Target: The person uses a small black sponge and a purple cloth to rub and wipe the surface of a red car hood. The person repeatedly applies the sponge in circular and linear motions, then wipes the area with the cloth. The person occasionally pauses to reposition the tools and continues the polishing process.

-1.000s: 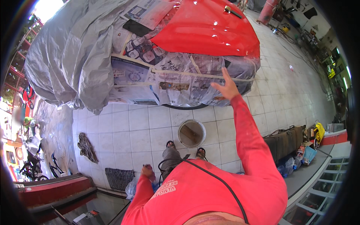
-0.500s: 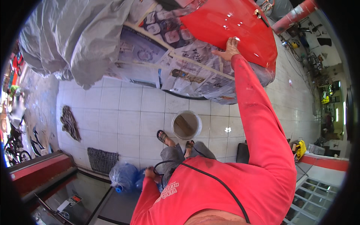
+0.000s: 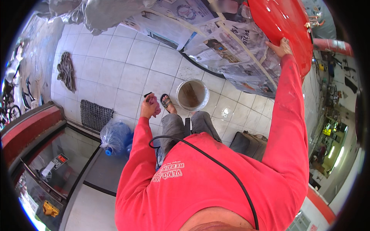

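Observation:
My right hand (image 3: pixel 284 47) rests on the edge of a glossy red car panel (image 3: pixel 283 21), its fingers and thumb apart. Below that panel the car body is masked with taped newspaper sheets (image 3: pixel 235 48). On the other side, my left hand (image 3: pixel 146 107) is closed around a crumpled pink cloth (image 3: pixel 155 106), held out beyond my left knee. A small dark object (image 3: pixel 147 94) shows at its fingertips; what it is I cannot make out. Between the car and my feet stands a white bucket (image 3: pixel 206 99) with brownish water in it.
Grey sheeting (image 3: pixel 106 17) hangs at the upper left. A dark rag (image 3: pixel 67 72) and a ribbed black mat (image 3: pixel 96 114) lie on the tiled floor. Bagged blue water bottles (image 3: pixel 115 134) stand beside a glass case (image 3: pixel 58 161). A dark bag (image 3: pixel 248 144) sits right of my legs.
My left hand has come up from beside the blue bottles, and the pink cloth now shows in it. My view has turned; my right hand is still on the red panel.

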Demonstrator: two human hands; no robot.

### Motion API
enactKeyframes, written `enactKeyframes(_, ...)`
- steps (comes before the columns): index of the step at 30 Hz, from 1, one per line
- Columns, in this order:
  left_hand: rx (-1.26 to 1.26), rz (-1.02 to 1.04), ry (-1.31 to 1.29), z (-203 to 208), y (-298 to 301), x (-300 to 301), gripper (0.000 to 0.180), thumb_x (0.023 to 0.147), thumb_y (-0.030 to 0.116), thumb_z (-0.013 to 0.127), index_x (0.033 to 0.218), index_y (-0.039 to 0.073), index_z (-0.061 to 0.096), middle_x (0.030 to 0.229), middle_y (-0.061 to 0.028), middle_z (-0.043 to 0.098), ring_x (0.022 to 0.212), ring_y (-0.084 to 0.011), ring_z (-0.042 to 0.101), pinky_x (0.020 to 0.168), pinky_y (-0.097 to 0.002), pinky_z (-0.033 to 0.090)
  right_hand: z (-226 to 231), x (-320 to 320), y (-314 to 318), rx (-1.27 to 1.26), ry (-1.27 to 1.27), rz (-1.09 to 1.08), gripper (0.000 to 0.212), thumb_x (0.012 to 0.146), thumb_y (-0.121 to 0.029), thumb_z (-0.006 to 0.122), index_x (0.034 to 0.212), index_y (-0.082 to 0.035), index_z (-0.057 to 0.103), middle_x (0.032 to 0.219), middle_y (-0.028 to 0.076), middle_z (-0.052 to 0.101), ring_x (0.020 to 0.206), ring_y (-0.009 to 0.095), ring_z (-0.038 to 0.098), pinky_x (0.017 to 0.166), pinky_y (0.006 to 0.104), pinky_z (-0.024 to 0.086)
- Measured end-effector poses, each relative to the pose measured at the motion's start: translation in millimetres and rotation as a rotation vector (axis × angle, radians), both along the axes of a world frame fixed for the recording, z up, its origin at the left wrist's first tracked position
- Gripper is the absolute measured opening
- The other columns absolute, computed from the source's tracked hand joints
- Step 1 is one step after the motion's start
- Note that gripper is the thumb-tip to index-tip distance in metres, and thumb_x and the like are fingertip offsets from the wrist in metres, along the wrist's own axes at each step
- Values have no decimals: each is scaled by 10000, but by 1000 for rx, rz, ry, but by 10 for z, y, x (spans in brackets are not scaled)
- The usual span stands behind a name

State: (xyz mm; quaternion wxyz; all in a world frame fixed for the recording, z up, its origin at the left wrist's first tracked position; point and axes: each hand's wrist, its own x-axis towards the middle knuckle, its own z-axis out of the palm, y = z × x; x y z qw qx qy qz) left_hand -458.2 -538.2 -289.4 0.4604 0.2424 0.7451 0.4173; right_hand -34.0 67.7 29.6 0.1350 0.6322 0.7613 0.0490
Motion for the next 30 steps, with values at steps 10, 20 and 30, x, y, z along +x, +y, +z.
enactKeyframes(10, -81, -82, -17, -306, 945, 361, 544, 829, 133, 751, 1359, 29, 685, 1280, -126, 763, 1189, -217, 726, 1043, -338, 556, -12, 125, -298, 98, -183, 78, 1487, 739, -865, 737, 1665, 122, 120, 1738, 332, 202, 1646, 389, 193, 1310, 447, 283)
enactKeyframes(20, -188, 12, 63, -2255, 1073, -140, 528, 811, 143, 764, 1330, 60, 703, 1189, -129, 790, 1108, -257, 759, 972, -368, 579, 305, 137, -498, 214, -380, 77, 1313, 774, -732, 809, 1645, 86, 262, 1615, 342, 444, 1398, 476, 567, 1145, 509, 469)
enactKeyframes(30, -738, -312, 246, -4232, 1070, -277, 968, 803, 280, 859, 1629, 139, 374, 1650, -235, 407, 1544, -512, 334, 1258, -542, 373, 676, 525, -393, 146, -126, -65, 1107, 901, -374, 846, 1710, -7, 185, 1736, 260, 304, 1576, 356, 381, 1242, 458, 381)
